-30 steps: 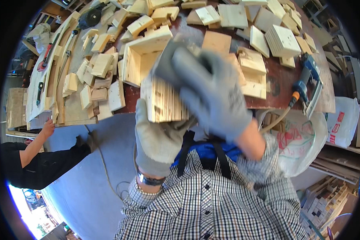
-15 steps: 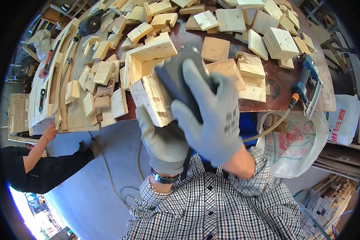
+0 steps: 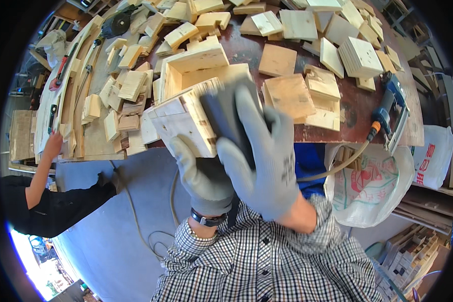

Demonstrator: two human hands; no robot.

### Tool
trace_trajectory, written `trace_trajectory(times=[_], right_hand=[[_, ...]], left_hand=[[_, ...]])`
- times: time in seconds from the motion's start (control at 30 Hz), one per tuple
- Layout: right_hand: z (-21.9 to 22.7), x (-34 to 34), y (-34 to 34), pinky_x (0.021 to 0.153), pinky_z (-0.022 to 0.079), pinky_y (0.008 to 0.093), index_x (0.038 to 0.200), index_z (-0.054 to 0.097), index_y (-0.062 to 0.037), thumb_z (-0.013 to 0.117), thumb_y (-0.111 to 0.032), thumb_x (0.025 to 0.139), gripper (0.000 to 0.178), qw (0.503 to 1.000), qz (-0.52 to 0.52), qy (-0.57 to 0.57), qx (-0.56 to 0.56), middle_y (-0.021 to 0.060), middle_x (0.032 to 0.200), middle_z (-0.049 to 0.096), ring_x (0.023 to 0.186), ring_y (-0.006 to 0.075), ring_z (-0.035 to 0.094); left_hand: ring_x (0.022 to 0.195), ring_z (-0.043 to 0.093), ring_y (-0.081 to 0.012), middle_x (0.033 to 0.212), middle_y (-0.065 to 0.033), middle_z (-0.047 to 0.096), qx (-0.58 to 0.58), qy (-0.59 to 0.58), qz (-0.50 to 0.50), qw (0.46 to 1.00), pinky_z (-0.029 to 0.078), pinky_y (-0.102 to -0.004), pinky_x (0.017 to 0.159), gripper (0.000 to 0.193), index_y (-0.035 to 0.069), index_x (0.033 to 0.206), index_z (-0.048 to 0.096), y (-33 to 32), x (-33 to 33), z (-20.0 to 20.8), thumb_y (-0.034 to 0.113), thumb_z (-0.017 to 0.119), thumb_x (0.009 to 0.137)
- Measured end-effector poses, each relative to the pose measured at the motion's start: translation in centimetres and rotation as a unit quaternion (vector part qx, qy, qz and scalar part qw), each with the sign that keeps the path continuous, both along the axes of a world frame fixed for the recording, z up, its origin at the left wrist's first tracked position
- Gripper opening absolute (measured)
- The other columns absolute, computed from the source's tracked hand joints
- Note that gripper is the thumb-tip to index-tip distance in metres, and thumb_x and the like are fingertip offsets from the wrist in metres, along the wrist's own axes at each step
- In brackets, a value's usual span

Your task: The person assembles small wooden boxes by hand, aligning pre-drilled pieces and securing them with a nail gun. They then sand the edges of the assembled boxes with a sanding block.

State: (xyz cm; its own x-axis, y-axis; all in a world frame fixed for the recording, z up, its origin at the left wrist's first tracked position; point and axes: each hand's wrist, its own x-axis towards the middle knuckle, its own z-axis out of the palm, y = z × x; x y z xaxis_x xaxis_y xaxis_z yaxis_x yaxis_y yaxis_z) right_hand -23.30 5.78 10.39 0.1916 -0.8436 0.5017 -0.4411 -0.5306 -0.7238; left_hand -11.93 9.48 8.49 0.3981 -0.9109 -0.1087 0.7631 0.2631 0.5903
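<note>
Bright, even daylight, soft shadows, sharp centre, strong fisheye bending and black vignette at edges.

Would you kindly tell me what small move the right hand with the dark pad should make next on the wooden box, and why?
Probably slide the right hand and its dark sanding pad along the box's upper face toward the near corner. The pad lies flat on the wooden box, the left hand props the box from below, and the pale corner face beside the pad is uncovered.
</note>
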Motion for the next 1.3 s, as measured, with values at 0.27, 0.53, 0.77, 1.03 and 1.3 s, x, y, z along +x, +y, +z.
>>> trace_trajectory(times=[0.27, 0.53, 0.77, 1.03, 1.3], right_hand=[[-1.7, -0.6, 2.6, 0.099, 0.046, 0.0514, 0.158, 0.05, -0.003, 0.073, -0.038, 0.096, 0.075, 0.999, 0.018, 0.005, 0.026, 0.0294, 0.122, 0.056, 0.11, 0.0443, 0.055], [1.0, -0.5, -7.2, 0.083, 0.048, 0.0478, 0.15, 0.055, -0.0017, 0.066, -0.037, 0.1, 0.063, 0.999, -0.018, -0.034, -0.006, 0.0278, 0.113, 0.056, 0.094, 0.038, 0.055], [-1.5, -0.7, 0.5, 0.099, 0.045, 0.054, 0.158, 0.051, -0.0092, 0.069, -0.044, 0.095, 0.074, 0.998, -0.027, 0.036, -0.034, 0.0293, 0.12, 0.056, 0.108, 0.0454, 0.058], [0.2, -1.3, -6.5, 0.083, 0.047, 0.0492, 0.148, 0.056, -0.0035, 0.07, -0.037, 0.099, 0.062, 0.992, -0.06, -0.005, -0.107, 0.0252, 0.107, 0.057, 0.092, 0.0375, 0.057], [-0.7, -1.1, 1.6, 0.1, 0.045, 0.054, 0.158, 0.05, -0.0088, 0.069, -0.041, 0.095, 0.073, 0.996, -0.021, 0.067, 0.048, 0.0286, 0.127, 0.053, 0.113, 0.0449, 0.055]], left_hand=[[0.131, 0.06, -0.0276, 0.151, -0.013, 0.057, 0.023, -0.077, 0.021, 0.997, 0.051, -0.0438, 0.111, 0.082, 0.008, 0.164, 0.037, 0.2, 0.8, -0.2, 0.062, 0.057, 0.106], [0.146, 0.046, -0.0256, 0.161, -0.0094, 0.048, 0.004, 0.038, -0.056, 0.998, 0.035, -0.0477, 0.125, 0.067, 0.016, 0.163, 0.04, 1.5, -0.1, -0.4, 0.056, 0.05, 0.111], [0.139, 0.056, -0.0283, 0.155, -0.0113, 0.056, 0.047, -0.038, -0.024, 0.998, 0.044, -0.0434, 0.119, 0.074, 0.014, 0.163, 0.042, 1.1, -0.2, -0.5, 0.064, 0.051, 0.108], [0.143, 0.047, -0.0275, 0.156, -0.0091, 0.051, -0.036, 0.077, -0.076, 0.993, 0.036, -0.0543, 0.122, 0.066, 0.014, 0.16, 0.045, 1.8, -0.2, -1.1, 0.059, 0.043, 0.113], [0.137, 0.057, -0.0243, 0.153, -0.0107, 0.058, -0.008, 0.012, -0.022, 1.0, 0.047, -0.0442, 0.116, 0.063, 0.01, 0.158, 0.047, 1.2, -0.1, -0.5, 0.055, 0.047, 0.113]])
